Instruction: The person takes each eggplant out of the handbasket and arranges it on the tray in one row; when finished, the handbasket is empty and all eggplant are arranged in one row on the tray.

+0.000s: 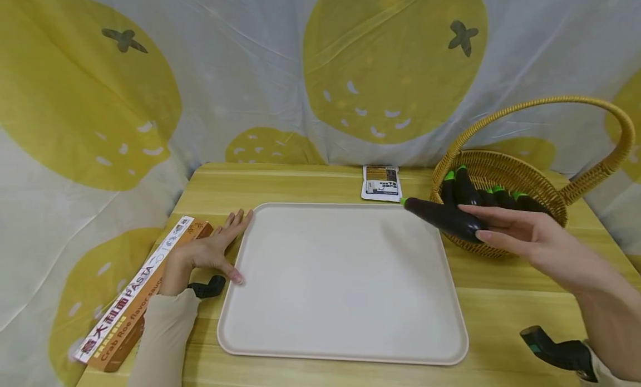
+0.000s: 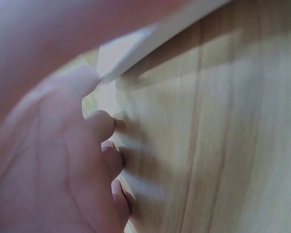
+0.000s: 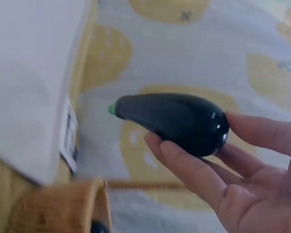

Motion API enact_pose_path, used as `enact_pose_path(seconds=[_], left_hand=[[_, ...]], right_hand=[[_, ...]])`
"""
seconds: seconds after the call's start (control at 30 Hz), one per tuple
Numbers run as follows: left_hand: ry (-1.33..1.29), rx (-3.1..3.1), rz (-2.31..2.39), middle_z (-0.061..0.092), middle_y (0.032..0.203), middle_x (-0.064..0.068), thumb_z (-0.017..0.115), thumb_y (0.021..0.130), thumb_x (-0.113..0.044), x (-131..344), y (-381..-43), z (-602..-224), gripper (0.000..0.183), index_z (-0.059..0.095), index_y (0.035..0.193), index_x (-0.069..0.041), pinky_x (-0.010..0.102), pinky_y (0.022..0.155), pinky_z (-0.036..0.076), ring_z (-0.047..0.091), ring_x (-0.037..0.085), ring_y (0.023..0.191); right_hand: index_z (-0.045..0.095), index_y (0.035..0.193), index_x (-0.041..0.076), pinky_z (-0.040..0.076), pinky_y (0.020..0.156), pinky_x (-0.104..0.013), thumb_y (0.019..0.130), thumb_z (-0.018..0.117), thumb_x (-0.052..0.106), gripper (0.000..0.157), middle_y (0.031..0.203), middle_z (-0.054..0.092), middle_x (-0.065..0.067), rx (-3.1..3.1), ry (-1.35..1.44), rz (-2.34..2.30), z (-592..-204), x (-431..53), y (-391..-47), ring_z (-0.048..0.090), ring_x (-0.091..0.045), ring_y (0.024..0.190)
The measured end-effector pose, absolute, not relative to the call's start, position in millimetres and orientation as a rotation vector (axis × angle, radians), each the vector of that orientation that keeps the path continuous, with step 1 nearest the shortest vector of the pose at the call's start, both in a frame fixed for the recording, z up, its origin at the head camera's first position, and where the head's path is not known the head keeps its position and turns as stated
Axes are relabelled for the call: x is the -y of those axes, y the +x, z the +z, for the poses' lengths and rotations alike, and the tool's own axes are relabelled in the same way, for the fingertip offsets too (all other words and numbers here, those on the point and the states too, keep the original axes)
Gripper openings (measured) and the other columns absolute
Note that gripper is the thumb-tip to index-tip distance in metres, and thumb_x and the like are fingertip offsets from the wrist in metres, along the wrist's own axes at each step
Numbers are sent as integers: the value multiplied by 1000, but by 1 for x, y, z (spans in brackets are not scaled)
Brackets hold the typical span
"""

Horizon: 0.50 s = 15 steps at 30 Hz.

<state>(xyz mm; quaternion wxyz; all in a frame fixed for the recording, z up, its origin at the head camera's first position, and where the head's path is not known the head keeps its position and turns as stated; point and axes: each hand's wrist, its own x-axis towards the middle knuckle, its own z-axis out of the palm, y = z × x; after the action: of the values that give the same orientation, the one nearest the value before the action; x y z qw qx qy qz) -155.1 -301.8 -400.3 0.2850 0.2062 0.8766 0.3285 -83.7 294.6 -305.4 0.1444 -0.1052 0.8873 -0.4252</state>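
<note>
A dark purple eggplant (image 1: 443,218) with a green stem tip is pinched at its thick end by my right hand (image 1: 521,234). It hangs above the right edge of a white tray (image 1: 340,281), stem pointing left. The right wrist view shows thumb and fingers around the rounded end of the eggplant (image 3: 172,121). My left hand (image 1: 212,250) rests at the tray's left edge, fingers spread, thumb on the rim. In the left wrist view, its fingertips (image 2: 101,124) touch the wood beside the tray. Several more eggplants (image 1: 466,186) lie in a wicker basket (image 1: 516,167).
The basket's tall arched handle (image 1: 556,100) rises at the back right. A small printed packet (image 1: 381,183) lies behind the tray. A long pasta box (image 1: 140,298) lies along the table's left side. A lemon-print cloth (image 1: 260,69) hangs behind the wooden table (image 1: 521,303).
</note>
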Motion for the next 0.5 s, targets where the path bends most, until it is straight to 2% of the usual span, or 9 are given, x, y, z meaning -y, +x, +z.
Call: enact_pose_path(seconds=[0.07,0.13,0.2,0.27,0.4,0.5], left_hand=[[552,-2345,878,-29,167,26,99,65,-35,302,-155,-400,152,-12,166,-12,83,112,-13,-32,49,152],[551,-2347,879,-29,167,26,99,65,-34,302,-155,-401,151,-12,166,-11,83,112,-13,-32,50,152],[543,-2345,888,-29,167,26,99,65,-33,302,-154,-401,151,-12,166,-11,84,111,-13,-32,50,152],[537,-2341,898,-29,167,26,99,65,-33,302,-154,-401,151,-12,166,-11,84,111,-13,-32,49,152],[533,-2340,896,-30,167,26,99,65,-33,302,-154,-401,152,-12,166,-11,82,112,-16,-32,49,152],[535,-2343,887,-30,167,26,99,65,-33,302,-154,-401,152,-13,165,-10,79,114,-18,-33,49,152]], right_hand=[[48,156,26,56,92,-22,107,58,28,50,163,43,-14,-2521,-382,-1276,-305,-268,-86,59,3,126],[50,155,25,56,102,-34,106,59,30,50,163,44,-11,-2459,-427,-1338,-307,-238,-90,60,-11,133],[50,155,23,53,108,-47,106,61,29,50,163,43,-11,-2401,-450,-1392,-312,-207,-94,58,-24,137],[50,154,18,50,111,-53,105,62,26,51,163,44,-12,-2344,-446,-1446,-320,-177,-101,57,-31,139],[51,153,7,52,110,-48,104,61,12,50,159,48,-16,-2243,-439,-1558,-337,-124,-113,57,-34,139],[51,152,3,53,109,-44,103,60,7,50,157,50,-17,-2195,-443,-1613,-347,-91,-119,57,-33,139]])
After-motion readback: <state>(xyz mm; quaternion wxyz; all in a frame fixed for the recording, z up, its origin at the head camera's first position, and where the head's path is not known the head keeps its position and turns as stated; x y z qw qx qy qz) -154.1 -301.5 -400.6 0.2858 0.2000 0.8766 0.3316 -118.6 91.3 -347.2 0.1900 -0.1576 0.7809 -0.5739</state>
